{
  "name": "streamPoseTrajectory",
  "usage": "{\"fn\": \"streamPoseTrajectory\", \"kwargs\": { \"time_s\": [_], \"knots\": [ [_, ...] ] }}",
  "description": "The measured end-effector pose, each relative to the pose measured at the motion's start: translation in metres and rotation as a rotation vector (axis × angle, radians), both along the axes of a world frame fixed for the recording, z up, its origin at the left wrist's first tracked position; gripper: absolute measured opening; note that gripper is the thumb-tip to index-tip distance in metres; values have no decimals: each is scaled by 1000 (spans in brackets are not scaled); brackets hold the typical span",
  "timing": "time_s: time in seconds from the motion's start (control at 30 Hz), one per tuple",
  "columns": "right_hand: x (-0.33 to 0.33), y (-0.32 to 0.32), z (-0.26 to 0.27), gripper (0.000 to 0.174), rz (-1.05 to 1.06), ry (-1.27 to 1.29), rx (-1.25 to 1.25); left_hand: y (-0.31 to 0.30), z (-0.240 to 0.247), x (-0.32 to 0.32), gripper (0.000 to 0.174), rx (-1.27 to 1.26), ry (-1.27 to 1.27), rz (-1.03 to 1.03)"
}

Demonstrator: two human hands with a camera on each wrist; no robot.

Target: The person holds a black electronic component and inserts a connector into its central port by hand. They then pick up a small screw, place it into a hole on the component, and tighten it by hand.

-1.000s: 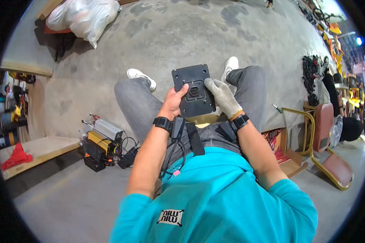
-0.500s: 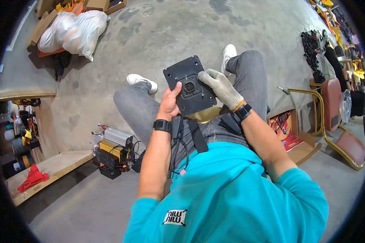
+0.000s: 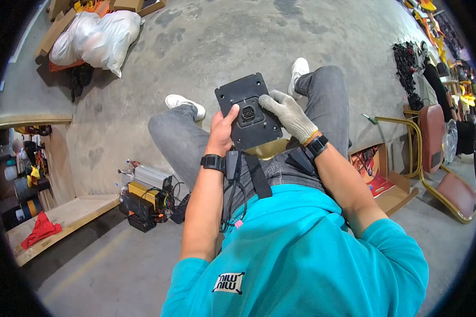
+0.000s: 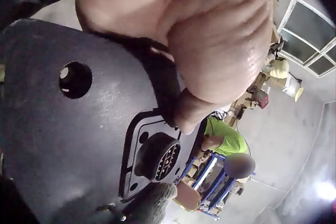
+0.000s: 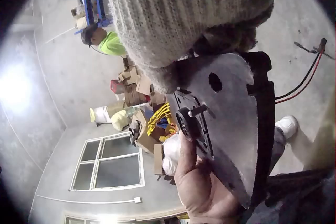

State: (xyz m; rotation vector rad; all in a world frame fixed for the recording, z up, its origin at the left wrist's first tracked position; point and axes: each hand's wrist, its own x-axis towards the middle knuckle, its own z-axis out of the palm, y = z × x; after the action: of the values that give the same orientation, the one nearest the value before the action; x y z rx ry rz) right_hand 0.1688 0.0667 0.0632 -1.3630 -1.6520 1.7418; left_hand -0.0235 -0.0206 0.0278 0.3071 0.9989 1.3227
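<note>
A black rectangular plate point(image 3: 257, 138) with holes at its corners is held over the lap, its face turned up. In its middle sits a raised round connector point(image 3: 248, 112) with several pins or sockets. My bare left hand point(image 3: 220, 130) grips the plate's left side, thumb laid on the face beside the connector. My right hand point(image 3: 289, 115), in a knitted glove, holds the right side with its thumb tip close to the connector. The right wrist view shows the plate edge-on point(image 5: 265, 129), with the left thumb point(image 5: 186, 155) by the connector. Fingers under the plate are mostly hidden.
Left on the floor stands a silver and gold electrical unit point(image 3: 148, 187) with loose cables. An open cardboard box point(image 3: 394, 193) and a tipped chair point(image 3: 455, 193) lie right. White bags point(image 3: 98, 42) sit far left. Red and black wires point(image 5: 299, 88) show beyond the plate.
Since one second ago the plate has turned slightly anticlockwise, and the gloved thumb has moved onto its face toward the connector. The head view has shifted too. Over the last half second, hardly anything moved.
</note>
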Motion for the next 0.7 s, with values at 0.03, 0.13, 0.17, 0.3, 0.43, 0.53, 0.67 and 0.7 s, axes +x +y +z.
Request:
{"fn": "streamPoseTrajectory", "kwargs": {
  "time_s": [0.03, 0.13, 0.17, 0.3, 0.43, 0.53, 0.67, 0.7],
  "knots": [
    [0, -1, 1, 49, 4, -1, -1, 0, 0, 1, 35, -1, -1, 4],
    [0, -2, 3, 49, -3, -20, -4, 1, 0, 2, 32, 4, 70, 10],
    [1, -1, -1, 49, 0, -14, 4, 1, 0, 2, 32, 9, 71, 11],
    [-1, -3, 1, 50, -24, -3, -2, 1, -1, 2, 30, -4, 48, 16],
    [0, -3, 3, 50, -17, -7, 9, 1, 0, 2, 31, 1, 55, 10],
    [0, -3, 4, 50, -5, -37, 25, 1, -1, 2, 31, 7, 58, 21],
    [1, -3, 8, 49, 12, -73, 22, 1, 2, 2, 31, 14, 93, 14],
    [1, -3, 9, 49, 17, -82, 9, 0, 3, 3, 31, 13, 101, 15]
  ]
}}
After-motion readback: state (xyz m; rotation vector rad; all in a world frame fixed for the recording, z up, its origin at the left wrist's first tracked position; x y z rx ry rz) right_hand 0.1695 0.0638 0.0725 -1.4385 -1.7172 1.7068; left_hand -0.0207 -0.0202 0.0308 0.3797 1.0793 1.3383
